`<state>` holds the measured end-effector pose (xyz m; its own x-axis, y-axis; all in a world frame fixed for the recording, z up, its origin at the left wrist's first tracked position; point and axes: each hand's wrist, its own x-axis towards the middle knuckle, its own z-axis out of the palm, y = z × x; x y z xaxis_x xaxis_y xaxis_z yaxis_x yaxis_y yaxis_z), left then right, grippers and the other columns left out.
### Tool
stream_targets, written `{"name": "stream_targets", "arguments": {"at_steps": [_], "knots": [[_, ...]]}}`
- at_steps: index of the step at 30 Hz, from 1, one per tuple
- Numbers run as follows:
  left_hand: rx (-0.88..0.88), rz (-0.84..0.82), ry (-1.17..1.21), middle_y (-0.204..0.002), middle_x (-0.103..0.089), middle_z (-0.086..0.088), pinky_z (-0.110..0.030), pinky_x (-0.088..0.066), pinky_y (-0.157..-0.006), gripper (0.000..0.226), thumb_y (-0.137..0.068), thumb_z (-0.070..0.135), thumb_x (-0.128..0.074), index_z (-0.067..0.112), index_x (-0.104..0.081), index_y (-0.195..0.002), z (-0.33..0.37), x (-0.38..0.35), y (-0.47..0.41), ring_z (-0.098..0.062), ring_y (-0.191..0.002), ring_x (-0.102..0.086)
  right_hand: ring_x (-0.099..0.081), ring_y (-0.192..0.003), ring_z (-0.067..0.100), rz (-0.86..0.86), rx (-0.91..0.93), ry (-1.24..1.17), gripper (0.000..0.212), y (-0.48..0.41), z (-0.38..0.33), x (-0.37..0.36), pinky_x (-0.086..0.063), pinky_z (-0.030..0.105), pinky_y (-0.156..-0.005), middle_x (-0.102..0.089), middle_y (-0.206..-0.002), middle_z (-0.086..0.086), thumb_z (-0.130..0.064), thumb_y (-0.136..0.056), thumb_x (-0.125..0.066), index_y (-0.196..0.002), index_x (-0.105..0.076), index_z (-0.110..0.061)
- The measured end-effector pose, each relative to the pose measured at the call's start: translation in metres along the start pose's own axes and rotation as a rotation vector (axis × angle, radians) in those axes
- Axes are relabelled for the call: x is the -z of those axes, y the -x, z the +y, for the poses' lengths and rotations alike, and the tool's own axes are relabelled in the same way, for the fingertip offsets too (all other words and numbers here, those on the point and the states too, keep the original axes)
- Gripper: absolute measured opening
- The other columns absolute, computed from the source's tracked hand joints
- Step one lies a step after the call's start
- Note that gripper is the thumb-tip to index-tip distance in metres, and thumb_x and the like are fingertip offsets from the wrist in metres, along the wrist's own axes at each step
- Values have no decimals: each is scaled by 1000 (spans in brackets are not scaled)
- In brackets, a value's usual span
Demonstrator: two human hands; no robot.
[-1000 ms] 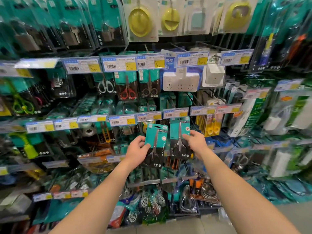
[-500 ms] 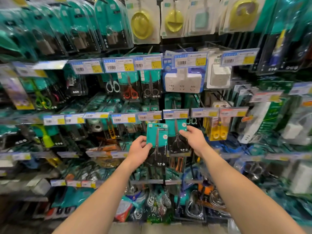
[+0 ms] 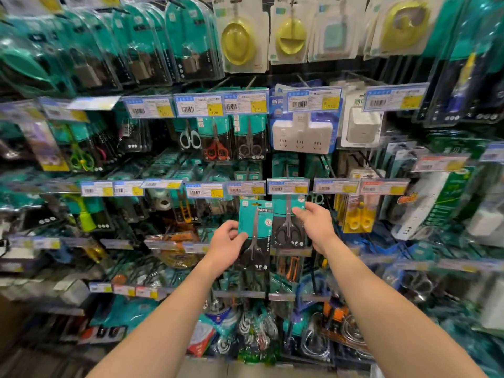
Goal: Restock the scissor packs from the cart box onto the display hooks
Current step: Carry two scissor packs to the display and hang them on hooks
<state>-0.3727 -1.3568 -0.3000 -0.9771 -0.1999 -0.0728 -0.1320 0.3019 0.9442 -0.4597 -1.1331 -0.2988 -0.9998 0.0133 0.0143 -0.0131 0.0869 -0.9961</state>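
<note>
As left hand [image 3: 227, 245] grips, pack [image 3: 256, 216] stands upright—blades-up.

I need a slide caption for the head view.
Left hand holds a scissor pack; right hand holds the hanging pack beside it.

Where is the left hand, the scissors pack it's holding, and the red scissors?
left hand [image 3: 226, 248]: head view, on the back of the hand.
scissor pack [image 3: 246, 217]: head view, on its teal card, left of the blades.
red-handled scissors [image 3: 215, 154]: head view, on the red handles.
</note>
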Motion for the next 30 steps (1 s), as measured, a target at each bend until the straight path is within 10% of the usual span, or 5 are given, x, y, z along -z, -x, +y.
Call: {"name": "stream_targets", "arguments": {"at_steps": [9,16,21,30], "knots": [[-18,-4,-39,-88,-78,11,-27,-51,-67,7,-103,20,-59,25,-60,-107,-1,-2,-4,-12,-80,-71,-71,-97,31,77,9,104,6,-12,-4,-13,-56,50,-91,-77,-95,8,-22,-90,-67,-90,-70,-27],[-14,-50,21,-101,-77,7,-28,-53,-76,10,-102,19,-59,24,-62,-110,-5,-11,-14,-12,-92,-73,-59,-89,25,149,-161,154,23,-43,-12,-20,-52,43,-90,-63,-106,10,-27,-96,-64,-114,-57,-15],[-30,-77,27,-100,-77,9,-23,-49,-74,8,-102,18,-59,24,-62,-107,-6,-16,-20,-4,-90,-72,-57,-120,33,137,-213,244,46,-55,-8,-19,-48,37,-97,-58,-134,12,-33,-97,-60,-136,-52,-10],[-95,-96,-22,-86,-74,4,-28,-46,-60,9,-100,18,-61,21,-63,-108,-5,-29,-45,0,-59,-63,-64,-99,19,69,-113,153,35,3,10,-31,-51,36,-86,-68,-109,-1,-27,-93,-54,-124,-61,-14]]}}
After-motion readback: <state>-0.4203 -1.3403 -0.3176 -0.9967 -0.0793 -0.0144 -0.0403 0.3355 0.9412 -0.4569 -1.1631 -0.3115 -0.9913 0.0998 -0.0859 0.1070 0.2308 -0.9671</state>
